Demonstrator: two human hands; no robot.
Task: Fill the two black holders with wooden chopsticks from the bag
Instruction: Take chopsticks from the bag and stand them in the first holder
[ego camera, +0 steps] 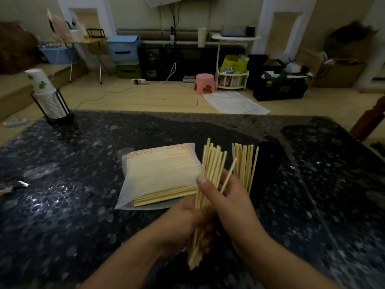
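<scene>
My left hand [187, 224] grips the lower part of a bundle of wooden chopsticks [212, 163] held upright over the table. Higher up, my right hand [227, 197] holds the same bundle, thumb across the front, with one chopstick [229, 176] sticking out slantwise between its fingers. The translucent bag [158, 174] lies flat just left of the hands, more chopsticks showing at its open near edge. To the right stands a black holder [268, 163]; several chopsticks [244, 163] rise in front of it. The holder's base is partly hidden by my right hand.
The dark speckled table [83, 195] fills the lower view. At its far left corner stands a black rack with stacked paper cups [49, 97]. A scrap of wrapper [14, 185] lies at the left edge. A wooden chair post [370, 119] rises at the right edge.
</scene>
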